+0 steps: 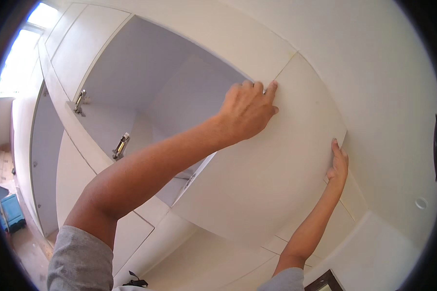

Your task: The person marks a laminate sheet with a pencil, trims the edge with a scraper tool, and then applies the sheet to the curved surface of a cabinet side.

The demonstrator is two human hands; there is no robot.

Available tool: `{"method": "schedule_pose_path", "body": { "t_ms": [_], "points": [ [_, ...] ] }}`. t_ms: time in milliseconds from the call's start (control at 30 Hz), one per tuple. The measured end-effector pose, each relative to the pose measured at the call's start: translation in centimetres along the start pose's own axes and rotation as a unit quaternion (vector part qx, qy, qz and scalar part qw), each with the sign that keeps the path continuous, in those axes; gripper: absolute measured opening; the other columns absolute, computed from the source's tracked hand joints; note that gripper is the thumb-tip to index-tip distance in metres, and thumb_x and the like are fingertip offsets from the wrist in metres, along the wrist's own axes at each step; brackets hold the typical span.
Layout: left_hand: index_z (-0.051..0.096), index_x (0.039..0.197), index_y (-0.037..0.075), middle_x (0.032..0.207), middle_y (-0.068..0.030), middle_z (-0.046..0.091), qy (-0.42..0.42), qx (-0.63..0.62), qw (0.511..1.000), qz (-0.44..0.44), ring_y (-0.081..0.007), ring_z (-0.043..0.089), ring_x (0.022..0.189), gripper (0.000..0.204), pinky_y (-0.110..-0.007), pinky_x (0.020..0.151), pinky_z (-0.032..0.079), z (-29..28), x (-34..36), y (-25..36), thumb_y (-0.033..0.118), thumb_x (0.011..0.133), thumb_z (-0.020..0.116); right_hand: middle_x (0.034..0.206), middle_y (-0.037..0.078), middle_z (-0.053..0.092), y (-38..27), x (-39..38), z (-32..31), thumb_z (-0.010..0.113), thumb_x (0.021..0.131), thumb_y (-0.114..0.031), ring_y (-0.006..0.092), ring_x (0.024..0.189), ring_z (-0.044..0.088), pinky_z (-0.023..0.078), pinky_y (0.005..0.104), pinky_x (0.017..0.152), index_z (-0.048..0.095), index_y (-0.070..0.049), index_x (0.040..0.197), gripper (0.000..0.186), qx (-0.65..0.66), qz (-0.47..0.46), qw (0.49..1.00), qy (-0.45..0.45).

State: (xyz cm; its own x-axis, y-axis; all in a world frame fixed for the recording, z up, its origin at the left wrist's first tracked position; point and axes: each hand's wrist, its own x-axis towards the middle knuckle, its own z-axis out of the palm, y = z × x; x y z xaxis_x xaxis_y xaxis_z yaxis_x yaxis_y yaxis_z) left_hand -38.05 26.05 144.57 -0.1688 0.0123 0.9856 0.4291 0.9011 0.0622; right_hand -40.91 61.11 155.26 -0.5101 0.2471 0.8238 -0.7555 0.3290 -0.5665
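Observation:
A white cabinet door (267,179) covers the right part of an open wall cabinet (145,63) with a grey interior. My left hand (250,109) is closed over the door's upper left edge, its fingertips curling behind the edge and one finger stretched toward the seam. Against the door's right edge, my right hand (338,162) grips the panel with its fingers partly hidden. Two metal hinges (121,146) are fixed to the cabinet's lower left side, with no door on them. More metal hardware (189,182) shows at the door's lower left edge.
Plain white wall or ceiling (383,97) lies close on the right. A tall cabinet (47,160) stands open at the left, near a bright window (17,63). Down on the floor sits a blue box (10,212). A dark frame (325,281) shows at the bottom.

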Motion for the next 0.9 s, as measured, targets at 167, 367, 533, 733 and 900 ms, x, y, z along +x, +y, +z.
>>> {"method": "schedule_pose_path", "body": {
  "t_ms": [167, 367, 533, 733, 900],
  "points": [
    [0.044, 0.147, -0.01, 0.145, -0.0235, 0.049, 0.115, 0.104, 0.978, 0.137, -0.0359, 0.046, 0.137, 0.058, -0.045, 0.111, 0.04, 3.0, 2.4, -0.1, 0.03, 0.106, 0.053, 0.136, 0.02, 0.061, 1.1, 1.5, -0.6, 0.08, 0.093, -0.032, 0.0293, 0.128, 0.055, 0.042, 0.0435, 0.111, 0.055, 0.008, 0.138, 0.066, 0.015, -0.037, 0.999, 0.008],
    [0.035, 0.152, -0.011, 0.164, -0.0258, 0.029, 0.155, 0.054, 0.973, 0.162, -0.0372, 0.024, 0.155, 0.059, -0.047, 0.128, 0.022, 5.2, 5.6, 0.2, 0.031, 0.11, 0.042, 0.138, 0.018, 0.061, 1.4, 0.0, 1.6, 0.075, 0.096, -0.038, 0.0288, 0.128, 0.056, 0.042, 0.0417, 0.111, 0.056, 0.007, 0.138, 0.065, 0.002, -0.027, 0.999, 0.029],
    [0.028, 0.157, -0.009, 0.166, -0.0252, 0.025, 0.146, 0.049, 0.977, 0.15, -0.0364, 0.02, 0.157, 0.067, -0.048, 0.13, 0.015, 5.1, 6.0, 0.8, 0.038, 0.11, 0.036, 0.139, 0.017, 0.061, 3.6, 1.8, 0.8, 0.073, 0.097, -0.04, 0.0287, 0.129, 0.056, 0.043, 0.042, 0.111, 0.056, 0.006, 0.139, 0.064, 0.158, -0.015, 0.987, 0.001],
    [0.027, 0.158, -0.008, 0.167, -0.0245, 0.024, 0.159, -0.002, 0.98, 0.123, -0.0359, 0.018, 0.158, 0.071, -0.048, 0.13, 0.014, 5.6, 6.2, 0.7, 0.041, 0.107, 0.039, 0.141, 0.015, 0.06, 5.2, 2.9, 3.3, 0.073, 0.098, -0.039, 0.0274, 0.128, 0.057, 0.049, 0.0412, 0.106, 0.057, 0.002, 0.139, 0.06, 0.24, 0.05, 0.968, -0.05],
    [0.028, 0.157, -0.008, 0.167, -0.0246, 0.025, 0.16, -0.016, 0.981, 0.11, -0.0361, 0.019, 0.157, 0.072, -0.049, 0.129, 0.015, 5.3, 6.2, 0.9, 0.04, 0.106, 0.044, 0.137, 0.014, 0.062, 9.2, 5.3, 6.2, 0.075, 0.096, -0.038, 0.0274, 0.123, 0.06, 0.051, 0.041, 0.104, 0.054, 0.002, 0.14, 0.063, 0.288, 0.039, 0.952, -0.091]
  ]
}}
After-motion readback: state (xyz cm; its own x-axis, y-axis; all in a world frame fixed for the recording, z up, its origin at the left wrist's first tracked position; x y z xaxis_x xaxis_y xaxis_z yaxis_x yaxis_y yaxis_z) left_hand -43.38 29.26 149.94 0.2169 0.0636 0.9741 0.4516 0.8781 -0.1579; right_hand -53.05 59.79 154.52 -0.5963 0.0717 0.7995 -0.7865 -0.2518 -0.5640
